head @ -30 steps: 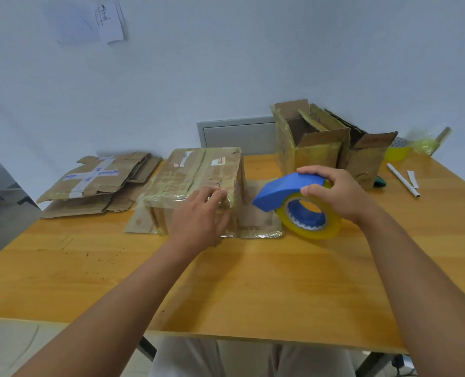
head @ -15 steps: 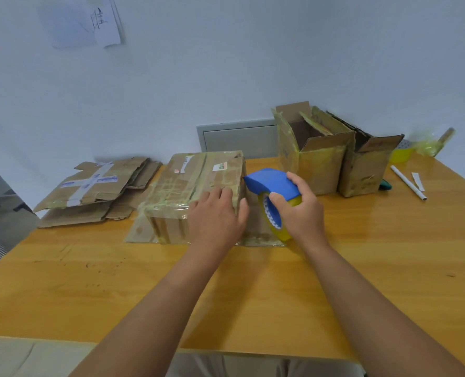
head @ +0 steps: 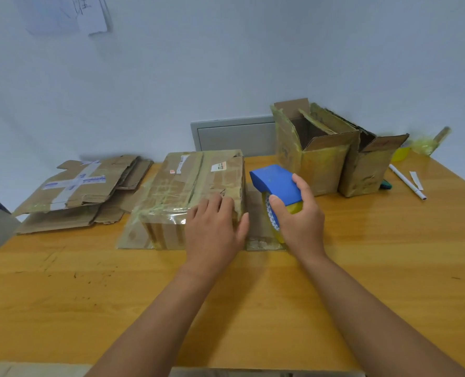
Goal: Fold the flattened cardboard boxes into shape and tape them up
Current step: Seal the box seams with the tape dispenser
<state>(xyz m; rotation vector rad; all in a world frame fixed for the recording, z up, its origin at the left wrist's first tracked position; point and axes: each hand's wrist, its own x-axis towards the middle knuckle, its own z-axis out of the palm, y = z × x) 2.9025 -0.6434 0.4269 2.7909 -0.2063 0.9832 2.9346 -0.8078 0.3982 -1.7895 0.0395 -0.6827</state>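
Observation:
A folded cardboard box point(head: 190, 183), wrapped in yellowish clear tape, lies on the wooden table point(head: 90, 295) in the middle. My left hand point(head: 215, 229) rests flat on its near right corner, fingers straight on the top. My right hand point(head: 299, 216) grips a blue tape dispenser point(head: 277, 183) holding a yellow roll, just right of the box, over a side flap point(head: 258, 238) lying on the table. A stack of flattened cardboard boxes point(head: 73, 191) lies at the left.
Two open-topped cardboard boxes point(head: 313, 156) point(head: 367, 164) stand at the back right. A white pen point(head: 408, 180), a paper scrap and a yellowish wad of used tape point(head: 424, 145) lie at the far right. A grey wall panel point(head: 234, 134) sits behind the table.
My right hand brought the tape dispenser left from the open table to the box's right side, turning the roll edge-on. My left hand slid toward the box's right corner.

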